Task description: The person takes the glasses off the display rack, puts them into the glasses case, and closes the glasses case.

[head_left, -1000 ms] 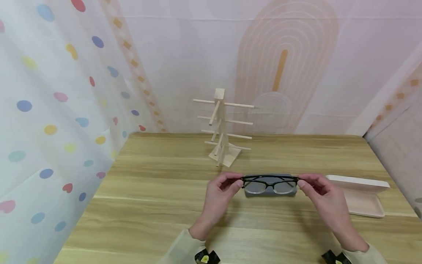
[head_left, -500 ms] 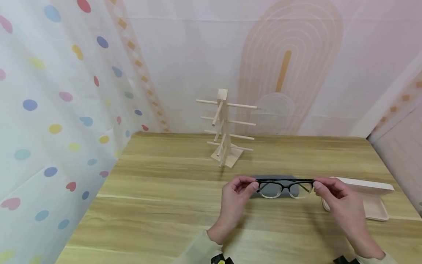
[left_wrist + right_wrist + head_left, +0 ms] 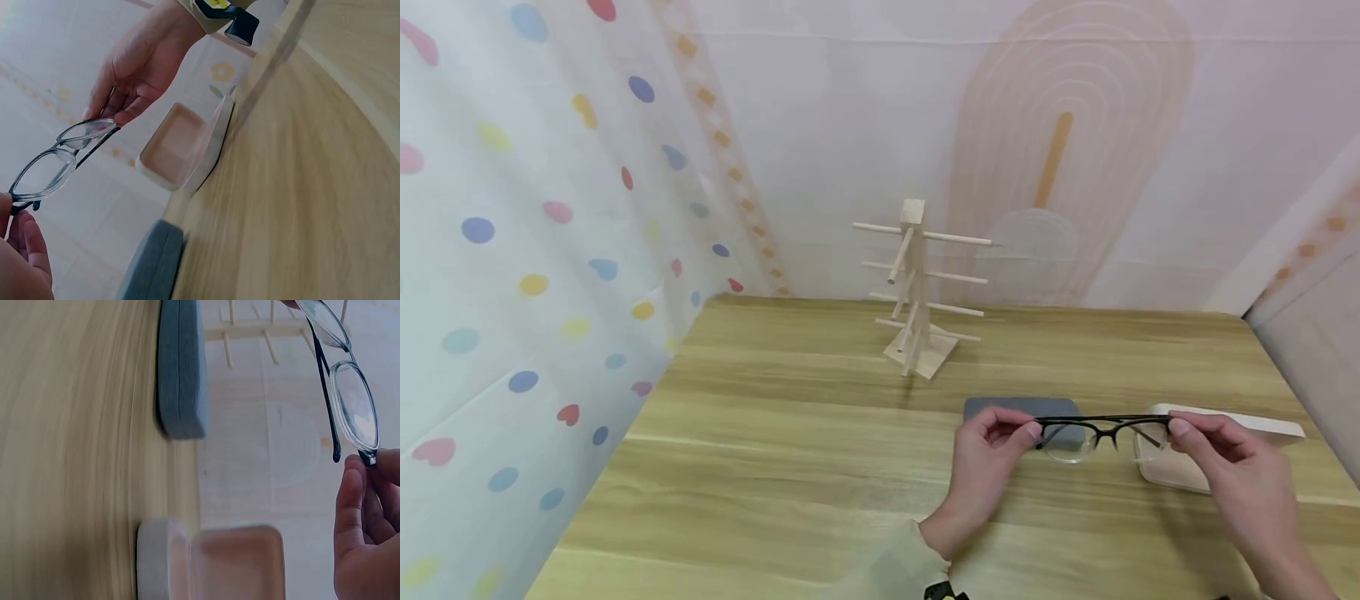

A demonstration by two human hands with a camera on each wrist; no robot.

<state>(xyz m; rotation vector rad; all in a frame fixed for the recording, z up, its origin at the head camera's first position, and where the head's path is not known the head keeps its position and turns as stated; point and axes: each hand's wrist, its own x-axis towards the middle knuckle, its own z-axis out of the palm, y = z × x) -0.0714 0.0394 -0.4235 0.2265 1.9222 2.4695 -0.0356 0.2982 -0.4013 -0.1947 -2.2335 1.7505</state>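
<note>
A pair of eyeglasses [image 3: 1105,432] with a black upper frame and clear lower rims hangs level above the table, its temples folded behind the lenses. My left hand [image 3: 985,462] pinches one end of the frame between thumb and fingers; my right hand [image 3: 1251,471] pinches the other. Behind the left lens lies a closed blue-grey glasses case [image 3: 1000,406]. Under the right side, partly covered by my right hand, a white glasses case [image 3: 1172,475] stands with its lid up. Its pinkish inside [image 3: 172,144] shows in the left wrist view.
A wooden peg rack [image 3: 913,275] with bare pegs stands farther back, left of the cases. Patterned curtains [image 3: 820,125] hang along the back and left of the wooden table [image 3: 760,467].
Both hands have carried the eyeglasses to the right, from over the blue-grey case to between it and the open white one. The head view has shifted slightly.
</note>
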